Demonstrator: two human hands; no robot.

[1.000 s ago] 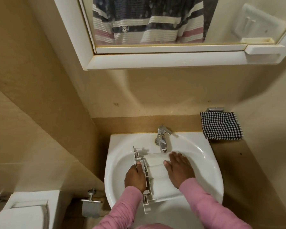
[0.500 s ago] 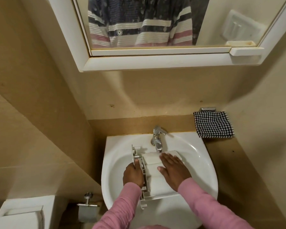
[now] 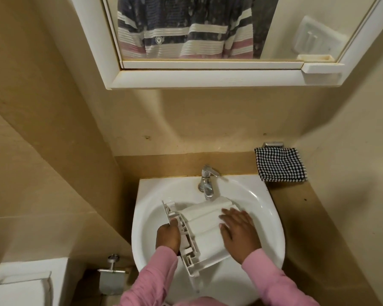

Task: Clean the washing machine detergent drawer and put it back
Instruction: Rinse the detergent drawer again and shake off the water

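Fingers (image 3: pixel 173 224) of left hand (image 3: pixel 168 237) grip detergent drawer (image 3: pixel 202 230) by ribbed frame, likely surest hold; right hand (image 3: pixel 239 236) lies flat on probably slippery shell.

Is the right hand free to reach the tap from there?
Probably yes. The right hand lies flat on the drawer, gripping nothing, and the tap stands just beyond it with nothing between.

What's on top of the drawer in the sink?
Right hand lies flat on the drawer; left hand grips its left edge. The sink floor under it is hidden.
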